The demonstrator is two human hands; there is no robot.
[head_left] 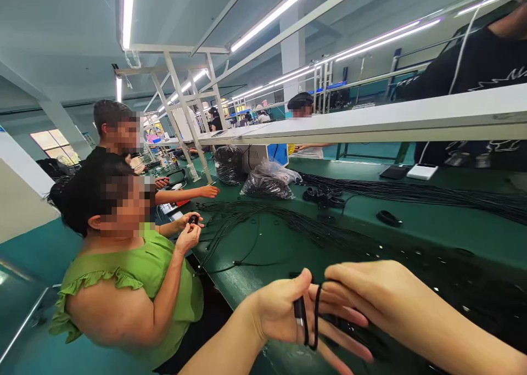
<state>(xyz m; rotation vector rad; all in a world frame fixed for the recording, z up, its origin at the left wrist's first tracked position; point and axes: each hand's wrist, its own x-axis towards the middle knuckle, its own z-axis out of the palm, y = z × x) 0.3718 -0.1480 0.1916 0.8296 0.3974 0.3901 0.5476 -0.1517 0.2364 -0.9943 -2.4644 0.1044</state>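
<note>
Left hand [280, 314] closes around a thin black rubbery cord [316, 314] and its small black plug [300, 312], at 6 o'clock. Right hand [370, 290] pinches narrow at the loop's top. Cord looks light and limp; I'd grip at the stiffer plug. Loose black cable bundles [411, 194] lie along the green workbench [432, 232] at 2 o'clock.

Both bare hands low in the frame and close together at lower center. Left hand [284, 314] with palm turned up, thumb [302, 281] bent inward and lower fingers [341, 339] splayed toward the bottom edge; right hand [370, 287] bunched and curled, its fingertips [333, 279] just beside the left thumb. Left forearm [218, 347] angled in from the bottom edge, right forearm [461, 331] slanting down toward the lower right corner, both bare.
</note>
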